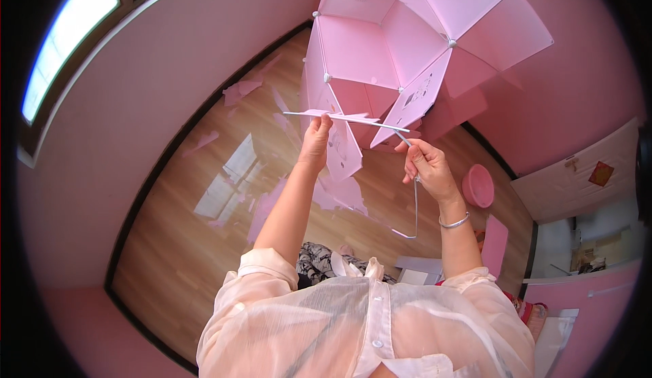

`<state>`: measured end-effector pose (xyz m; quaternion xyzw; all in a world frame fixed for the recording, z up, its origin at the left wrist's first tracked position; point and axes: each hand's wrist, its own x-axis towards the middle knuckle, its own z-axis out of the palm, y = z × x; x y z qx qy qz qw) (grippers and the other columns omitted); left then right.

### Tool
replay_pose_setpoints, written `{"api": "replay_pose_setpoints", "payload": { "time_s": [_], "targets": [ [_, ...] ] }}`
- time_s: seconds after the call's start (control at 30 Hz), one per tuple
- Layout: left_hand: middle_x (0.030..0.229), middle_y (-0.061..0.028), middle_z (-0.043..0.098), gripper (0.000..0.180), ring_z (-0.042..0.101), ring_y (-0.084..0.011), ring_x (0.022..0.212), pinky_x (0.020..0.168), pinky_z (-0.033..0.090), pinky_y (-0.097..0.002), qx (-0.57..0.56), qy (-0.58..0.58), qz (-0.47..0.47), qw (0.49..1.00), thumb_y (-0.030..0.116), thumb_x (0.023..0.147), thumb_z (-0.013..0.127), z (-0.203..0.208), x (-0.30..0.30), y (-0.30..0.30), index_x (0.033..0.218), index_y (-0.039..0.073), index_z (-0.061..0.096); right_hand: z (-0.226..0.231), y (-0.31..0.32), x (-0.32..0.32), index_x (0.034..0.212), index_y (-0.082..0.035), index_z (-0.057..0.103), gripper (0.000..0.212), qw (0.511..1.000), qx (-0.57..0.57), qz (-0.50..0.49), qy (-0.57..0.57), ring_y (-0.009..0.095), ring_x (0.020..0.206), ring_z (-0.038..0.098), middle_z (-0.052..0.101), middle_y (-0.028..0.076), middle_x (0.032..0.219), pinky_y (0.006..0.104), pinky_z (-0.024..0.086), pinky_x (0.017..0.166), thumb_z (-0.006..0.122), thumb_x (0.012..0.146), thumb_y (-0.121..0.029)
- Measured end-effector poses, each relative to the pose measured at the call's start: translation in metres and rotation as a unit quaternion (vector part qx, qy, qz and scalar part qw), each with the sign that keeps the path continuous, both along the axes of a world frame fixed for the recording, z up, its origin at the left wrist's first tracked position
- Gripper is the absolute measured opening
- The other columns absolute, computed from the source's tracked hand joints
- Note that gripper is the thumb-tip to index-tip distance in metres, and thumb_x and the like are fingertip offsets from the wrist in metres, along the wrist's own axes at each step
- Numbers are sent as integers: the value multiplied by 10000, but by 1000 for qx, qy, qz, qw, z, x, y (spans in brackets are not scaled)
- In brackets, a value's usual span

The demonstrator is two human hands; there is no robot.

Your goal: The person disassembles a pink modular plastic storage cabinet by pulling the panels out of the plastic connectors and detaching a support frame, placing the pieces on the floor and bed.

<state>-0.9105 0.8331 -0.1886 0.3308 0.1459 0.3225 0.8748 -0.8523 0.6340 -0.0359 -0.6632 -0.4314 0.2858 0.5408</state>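
A thin white wire frame [384,125] with pink plastic remnants is held up in front of me. My left hand [316,140] is closed on its long bar, where a torn pink strip [350,116] clings. My right hand [426,166] is closed around another part of the wire; a bent length [416,208] hangs below it and hooks left at the bottom. Beyond my hands stands a pink panel cube cabinet [356,48] with white round connectors. Two of its doors [414,96] hang open, close behind the wire.
Torn pink sheet scraps [343,194] lie on the wooden floor [170,225], with more along the left wall [241,91]. A pink basin [478,186] stands at the right, near a pink flat panel [495,242]. A window [75,35] is at upper left.
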Motion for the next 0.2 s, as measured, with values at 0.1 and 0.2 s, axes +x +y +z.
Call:
{"api": "replay_pose_setpoints", "payload": {
  "time_s": [0.1, 0.2],
  "targets": [
    [1117, -88, 469, 548, 428, -231, 1060, 927, 292, -368, -88, -30, -16, 996, 455, 750, 566, -1, -2, 0, 1114, 72, 422, 3, -7, 2, 934, -28, 538, 290, 1000, -7, -13, 1, 17, 457, 376, 375, -49, 505, 161, 361, 403, 399, 892, -279],
    [1188, -84, 440, 652, 414, -282, 1097, 984, 189, -503, -186, -106, -75, 974, 533, 684, 576, -9, -6, 1, 1173, 149, 380, 4, -12, 5, 942, -39, 533, 276, 999, -4, -14, 38, 25, 440, 380, 388, -40, 496, 162, 354, 394, 393, 895, -272]
  ]
}}
